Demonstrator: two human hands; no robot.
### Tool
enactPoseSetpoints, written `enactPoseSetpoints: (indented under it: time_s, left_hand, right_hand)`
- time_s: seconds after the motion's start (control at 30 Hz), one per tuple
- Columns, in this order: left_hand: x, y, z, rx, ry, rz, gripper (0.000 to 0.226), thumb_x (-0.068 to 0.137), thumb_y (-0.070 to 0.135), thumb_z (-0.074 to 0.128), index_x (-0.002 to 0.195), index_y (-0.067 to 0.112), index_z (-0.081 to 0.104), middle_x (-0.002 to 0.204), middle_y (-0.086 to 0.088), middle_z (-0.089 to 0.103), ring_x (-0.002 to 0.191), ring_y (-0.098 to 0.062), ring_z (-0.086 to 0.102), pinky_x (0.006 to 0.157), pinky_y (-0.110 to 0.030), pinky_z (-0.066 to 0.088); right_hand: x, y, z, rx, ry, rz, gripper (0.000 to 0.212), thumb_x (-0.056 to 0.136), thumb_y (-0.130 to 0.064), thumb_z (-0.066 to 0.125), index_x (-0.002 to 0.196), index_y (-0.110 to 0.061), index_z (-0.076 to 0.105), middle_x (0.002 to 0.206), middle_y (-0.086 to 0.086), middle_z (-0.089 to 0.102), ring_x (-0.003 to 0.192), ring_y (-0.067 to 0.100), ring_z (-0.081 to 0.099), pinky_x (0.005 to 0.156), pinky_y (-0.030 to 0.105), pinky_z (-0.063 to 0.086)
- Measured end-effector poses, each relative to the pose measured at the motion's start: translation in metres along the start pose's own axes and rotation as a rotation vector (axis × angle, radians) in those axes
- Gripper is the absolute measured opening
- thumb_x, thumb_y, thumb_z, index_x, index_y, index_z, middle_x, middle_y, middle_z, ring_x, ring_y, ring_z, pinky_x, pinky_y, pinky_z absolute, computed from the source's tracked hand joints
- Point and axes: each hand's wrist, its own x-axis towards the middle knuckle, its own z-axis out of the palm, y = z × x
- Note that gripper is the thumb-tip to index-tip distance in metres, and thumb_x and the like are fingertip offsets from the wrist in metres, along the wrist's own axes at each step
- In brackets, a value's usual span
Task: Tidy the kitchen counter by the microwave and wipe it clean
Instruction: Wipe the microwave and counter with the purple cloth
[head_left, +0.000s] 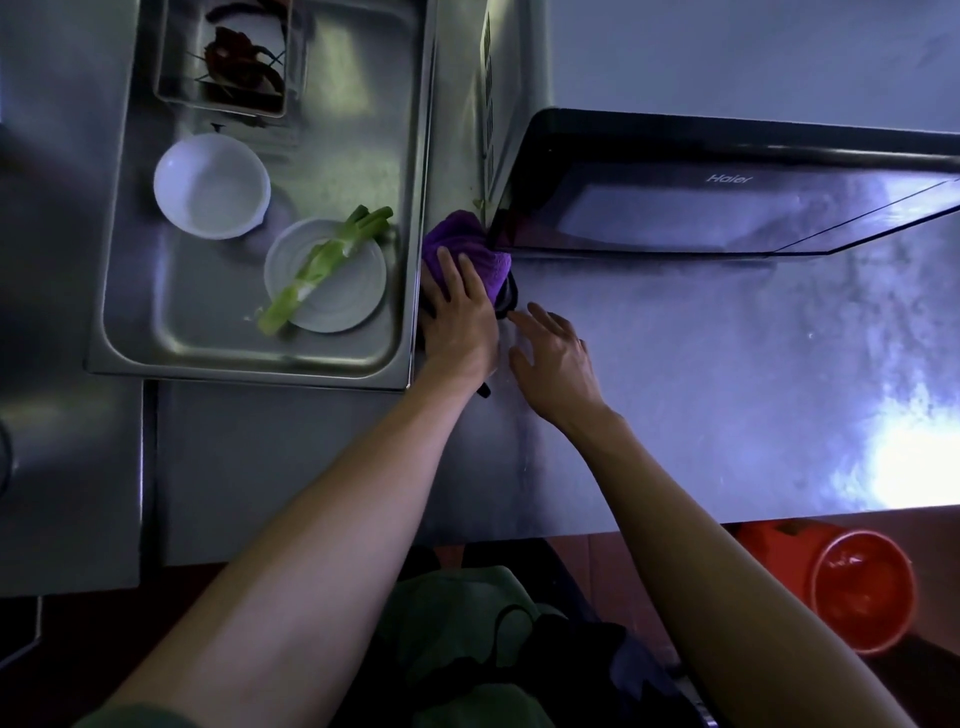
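A purple cloth (460, 241) lies bunched on the steel counter (675, 389) at the left front corner of the black microwave (701, 208). My left hand (457, 312) presses flat on the cloth, fingers spread over it. A dark object (508, 299) shows partly from under the cloth and hand; I cannot tell what it is. My right hand (558, 358) hovers just right of it, fingers apart, holding nothing, its fingertips close to the dark object.
A steel tray (260, 358) left of the cloth holds a white bowl (212, 184), a white plate (337, 306) with a green onion stalk (317, 265), and a small container of dried chillies (228, 57). A red bucket (860, 590) stands on the floor at lower right.
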Motion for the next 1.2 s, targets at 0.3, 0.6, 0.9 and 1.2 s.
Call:
enactPoseSetpoints:
  time_s: [0.3, 0.6, 0.9, 1.2]
  left_hand:
    - [0.011, 0.003, 0.003, 0.001, 0.072, 0.022, 0.065, 0.102, 0.012, 0.035, 0.156, -0.003, 0.000, 0.165, -0.021, -0.007, 0.148, -0.049, -0.011, 0.113, -0.069, 0.017]
    - [0.007, -0.006, -0.003, 0.065, 0.120, 0.080, 0.073, 0.098, 0.004, 0.045, 0.156, -0.001, 0.001, 0.166, -0.018, -0.004, 0.150, -0.044, -0.008, 0.118, -0.058, 0.021]
    - [-0.042, -0.005, 0.015, 0.015, 0.136, 0.149, 0.083, 0.087, 0.025, 0.057, 0.156, 0.006, 0.016, 0.164, -0.022, 0.010, 0.151, -0.042, 0.006, 0.117, -0.058, 0.025]
    - [-0.026, -0.003, 0.015, 0.068, 0.081, 0.130, 0.079, 0.087, 0.029, 0.055, 0.154, 0.005, 0.021, 0.163, -0.025, 0.008, 0.149, -0.048, 0.002, 0.114, -0.063, 0.026]
  right_hand:
    - [-0.002, 0.008, 0.007, 0.021, -0.010, -0.021, 0.043, 0.096, -0.012, 0.052, 0.139, -0.014, 0.054, 0.149, 0.007, 0.048, 0.138, 0.030, 0.041, 0.109, 0.048, 0.042]
    - [-0.005, 0.014, 0.005, 0.091, 0.034, -0.007, 0.044, 0.095, -0.010, 0.057, 0.139, -0.011, 0.054, 0.149, 0.012, 0.048, 0.139, 0.033, 0.040, 0.109, 0.047, 0.041]
    - [-0.006, 0.030, -0.003, 0.133, 0.049, 0.001, 0.043, 0.096, -0.004, 0.054, 0.138, -0.010, 0.056, 0.148, 0.012, 0.050, 0.139, 0.032, 0.041, 0.112, 0.043, 0.040]
    - [0.007, 0.033, -0.009, 0.153, 0.029, -0.033, 0.043, 0.094, 0.000, 0.052, 0.136, -0.007, 0.057, 0.142, 0.011, 0.055, 0.131, 0.032, 0.048, 0.106, 0.045, 0.046]
